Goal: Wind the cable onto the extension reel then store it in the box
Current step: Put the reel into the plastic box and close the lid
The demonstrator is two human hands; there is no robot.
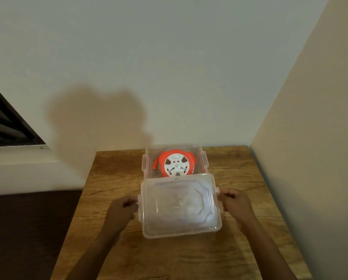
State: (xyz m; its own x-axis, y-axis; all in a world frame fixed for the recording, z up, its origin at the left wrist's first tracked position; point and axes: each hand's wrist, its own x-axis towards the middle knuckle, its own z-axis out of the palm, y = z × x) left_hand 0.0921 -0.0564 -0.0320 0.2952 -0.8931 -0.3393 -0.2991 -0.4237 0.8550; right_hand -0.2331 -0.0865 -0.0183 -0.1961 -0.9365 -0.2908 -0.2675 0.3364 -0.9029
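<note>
left grip (122, 208): fingers curled on the lid's left edge
right grip (235, 201): fingers curled on the lid's right edge
lid (180, 207): clear plastic, held between both hands, just in front of the box
box (204, 161): clear, open, on the bench (239, 249) by the wall
reel (174, 163): orange and white, inside the box

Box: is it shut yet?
Open. Both hands hold the lid short of the box; reel uncovered.

Orange-and-white reel (175, 165) — clear box (204, 158)
</note>
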